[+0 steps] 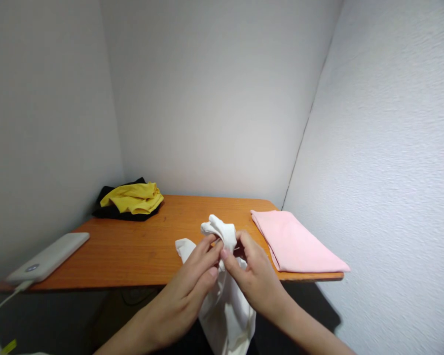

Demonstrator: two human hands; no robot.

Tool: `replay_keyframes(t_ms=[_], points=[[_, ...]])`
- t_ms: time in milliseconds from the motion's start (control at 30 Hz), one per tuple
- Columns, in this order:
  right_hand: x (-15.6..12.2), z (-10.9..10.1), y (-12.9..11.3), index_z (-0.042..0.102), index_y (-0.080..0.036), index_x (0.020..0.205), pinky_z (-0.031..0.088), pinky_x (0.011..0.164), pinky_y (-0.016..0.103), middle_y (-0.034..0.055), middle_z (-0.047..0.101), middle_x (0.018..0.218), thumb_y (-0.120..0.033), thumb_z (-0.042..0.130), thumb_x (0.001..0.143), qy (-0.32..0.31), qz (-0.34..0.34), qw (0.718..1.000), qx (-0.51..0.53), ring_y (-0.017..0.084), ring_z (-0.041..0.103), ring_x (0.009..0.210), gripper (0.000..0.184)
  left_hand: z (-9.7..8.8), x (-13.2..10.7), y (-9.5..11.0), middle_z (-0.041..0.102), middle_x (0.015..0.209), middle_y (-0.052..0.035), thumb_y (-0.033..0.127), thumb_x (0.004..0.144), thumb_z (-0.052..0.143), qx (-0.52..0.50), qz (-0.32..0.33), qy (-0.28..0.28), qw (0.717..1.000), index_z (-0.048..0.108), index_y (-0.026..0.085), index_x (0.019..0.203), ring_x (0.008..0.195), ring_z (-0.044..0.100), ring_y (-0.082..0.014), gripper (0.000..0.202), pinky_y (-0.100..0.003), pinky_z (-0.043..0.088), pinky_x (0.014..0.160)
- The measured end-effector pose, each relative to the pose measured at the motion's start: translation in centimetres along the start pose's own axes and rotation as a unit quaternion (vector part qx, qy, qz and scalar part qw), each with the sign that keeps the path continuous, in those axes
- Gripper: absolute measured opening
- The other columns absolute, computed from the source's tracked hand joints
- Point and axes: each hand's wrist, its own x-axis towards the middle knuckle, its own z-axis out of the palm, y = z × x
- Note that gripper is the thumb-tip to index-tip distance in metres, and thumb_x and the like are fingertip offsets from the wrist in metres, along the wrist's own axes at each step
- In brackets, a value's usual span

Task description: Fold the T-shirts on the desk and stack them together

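A crumpled white cloth garment hangs from both my hands in front of the table's near edge, with its bunched top above the tabletop. My left hand pinches the cloth between its fingers and thumb. My right hand grips the same bunch from the other side, its fingertips close to my left hand's. To the right of my right hand, a folded pink cloth lies flat on the orange wooden table, not touching my hand.
A yellow cloth lies on a black cloth at the table's far left corner. A white power bank sits at the near left edge, with a white cable hanging down. Pale walls stand on three sides.
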Motion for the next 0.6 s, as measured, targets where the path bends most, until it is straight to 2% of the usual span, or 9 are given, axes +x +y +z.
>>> replay_keyframes(t_ms=[67,167,267,333,400,500,567,600], points=[[0.2,-0.1,-0.1,0.052,-0.023,0.098,0.046,0.079,0.03,0.003,0.062,0.1,-0.033,0.053,0.092,-0.002,0.0,1.0,0.024,0.017,0.059,0.088,0.012,0.1,0.3,-0.6,0.04,0.152,-0.0041,0.041,0.098,0.039,-0.032,0.008,0.043,0.999,0.052,0.027,0.139,0.143,0.03,-0.0248,0.045,-0.038,0.031,0.116],[0.6,-0.1,-0.2,0.052,-0.022,0.091,0.046,0.076,0.029,0.001,0.061,0.089,-0.031,0.049,0.092,-0.021,0.012,0.997,0.069,0.016,0.058,0.082,0.01,0.7,1.6,-1.2,0.051,0.139,-0.0081,0.039,0.093,0.055,-0.053,0.038,0.122,0.99,0.059,0.026,0.131,0.134,0.041,-0.0254,0.04,-0.036,0.038,0.11],[1.0,-0.4,-0.5,0.051,-0.022,0.085,0.045,0.072,0.027,-0.0013,0.056,0.08,-0.033,0.048,0.09,-0.024,0.027,0.996,0.078,0.015,0.055,0.078,0.013,0.9,2.4,-1.0,0.059,0.122,-0.0095,0.035,0.09,0.059,-0.073,0.067,0.151,0.983,0.068,0.024,0.117,0.118,0.053,-0.024,0.03,-0.035,0.044,0.1],[1.2,-1.1,-1.0,0.048,-0.022,0.081,0.044,0.067,0.026,-0.0021,0.052,0.077,-0.033,0.045,0.09,-0.007,0.037,0.997,0.07,0.015,0.051,0.074,0.015,0.2,2.6,-0.5,0.062,0.113,-0.0086,0.034,0.092,0.057,-0.104,0.079,0.165,0.978,0.072,0.021,0.105,0.111,0.056,-0.0226,0.024,-0.032,0.044,0.096],[1.5,-2.5,-1.7,0.046,-0.023,0.079,0.043,0.063,0.025,-0.002,0.05,0.075,-0.032,0.041,0.091,0.024,0.042,0.997,0.067,0.015,0.049,0.072,0.017,-1.4,2.7,-0.1,0.065,0.101,-0.0061,0.036,0.092,0.056,-0.154,0.06,0.195,0.967,0.072,0.019,0.096,0.099,0.059,-0.0199,0.024,-0.028,0.046,0.087],[2.3,-6.1,-3.5,0.049,-0.023,0.082,0.041,0.058,0.024,-0.0006,0.052,0.075,-0.032,0.036,0.093,0.089,0.02,0.995,0.042,0.015,0.049,0.069,0.02,-5.0,3.2,0.4,0.06,0.08,0.0007,0.043,0.09,0.06,-0.226,0.031,0.288,0.93,0.066,0.017,0.088,0.072,0.055,-0.0123,0.026,-0.021,0.042,0.064],[2.8,-9.1,-5.0,0.052,-0.022,0.087,0.04,0.056,0.025,0.0004,0.055,0.075,-0.037,0.038,0.095,0.139,-0.024,0.99,-0.027,0.015,0.05,0.067,0.022,-7.9,3.6,0.9,0.053,0.072,0.0037,0.044,0.089,0.061,-0.215,0.055,0.361,0.906,0.061,0.017,0.083,0.063,0.047,-0.0091,0.027,-0.02,0.037,0.057],[3.1,-10.5,-6.0,0.054,-0.022,0.089,0.04,0.055,0.025,0.0007,0.056,0.075,-0.04,0.041,0.095,0.166,-0.048,0.982,-0.079,0.015,0.051,0.066,0.023,-9.5,3.7,1.2,0.05,0.071,0.0043,0.044,0.089,0.06,-0.177,0.077,0.397,0.897,0.06,0.017,0.081,0.061,0.044,-0.0084,0.027,-0.021,0.035,0.056]])
